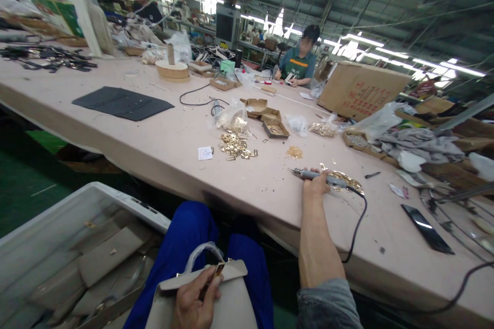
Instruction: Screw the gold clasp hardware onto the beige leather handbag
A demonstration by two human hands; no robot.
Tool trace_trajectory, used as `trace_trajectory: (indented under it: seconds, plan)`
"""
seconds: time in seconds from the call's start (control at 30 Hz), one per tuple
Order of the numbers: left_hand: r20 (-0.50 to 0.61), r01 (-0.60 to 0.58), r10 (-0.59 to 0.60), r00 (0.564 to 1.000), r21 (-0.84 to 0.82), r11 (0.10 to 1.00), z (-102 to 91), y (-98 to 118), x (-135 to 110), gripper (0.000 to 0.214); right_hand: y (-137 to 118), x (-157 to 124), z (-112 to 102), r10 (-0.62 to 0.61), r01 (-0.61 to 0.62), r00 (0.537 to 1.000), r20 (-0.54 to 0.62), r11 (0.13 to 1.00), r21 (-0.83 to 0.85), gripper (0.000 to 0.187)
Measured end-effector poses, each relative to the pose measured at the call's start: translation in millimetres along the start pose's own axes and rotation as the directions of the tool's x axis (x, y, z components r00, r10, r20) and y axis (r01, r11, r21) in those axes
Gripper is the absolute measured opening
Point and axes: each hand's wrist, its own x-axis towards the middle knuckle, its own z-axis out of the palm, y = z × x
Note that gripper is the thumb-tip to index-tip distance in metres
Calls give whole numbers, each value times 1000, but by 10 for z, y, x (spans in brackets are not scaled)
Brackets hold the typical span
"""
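Note:
A beige handbag (pixel 227 300) with a wrapped top handle (pixel 204 250) rests on my lap. My left hand (pixel 196 295) lies on the bag, thumb and fingers pinching a small gold metal fitting (pixel 218 270) at the flap. Whether this piece is fixed to the flap is hidden. Over the table, my right hand (pixel 317 184) is wrapped round a grey electric screwdriver (pixel 335 181), its tip pointing left and its black cord (pixel 360 226) running off the table's front edge. Beside that hand lies a pile of gold metal parts (pixel 349 179). Small gold pieces (pixel 294 152) sit beyond the tip.
A white bin (pixel 96 193) of beige bags stands at my left. On the table (pixel 231 190) are gold buckle-like parts (pixel 235 146), small cardboard boxes (pixel 276 129), a black sheet (pixel 122 103) and a phone (pixel 426 229). Across it, a person (pixel 299 64) works near a large carton (pixel 358 90).

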Motion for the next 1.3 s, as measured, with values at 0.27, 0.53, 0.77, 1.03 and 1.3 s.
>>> trace_trajectory:
  seconds: [0.27,0.53,0.77,1.03,1.3]
  plan:
    - [-1,6,-6,1000,-2,1000,12,-13,-11,26,20,-25,37,-37,36,997,-67,999,-24,34]
    - [-13,8,-8,1000,-22,1000,-9,72,52,25,122,68,23,-117,110,988,-105,991,-70,36]
    - [1,32,-32,999,-8,999,-8,52,27,25,152,114,-12,-161,154,982,-98,985,-79,39]
    - [-10,43,-43,999,-16,999,-2,85,54,22,87,61,34,-116,110,983,-142,993,-44,35]
    - [107,308,-294,950,-155,939,19,135,141,32,-131,-205,31,-7,8,998,-60,1000,19,34]
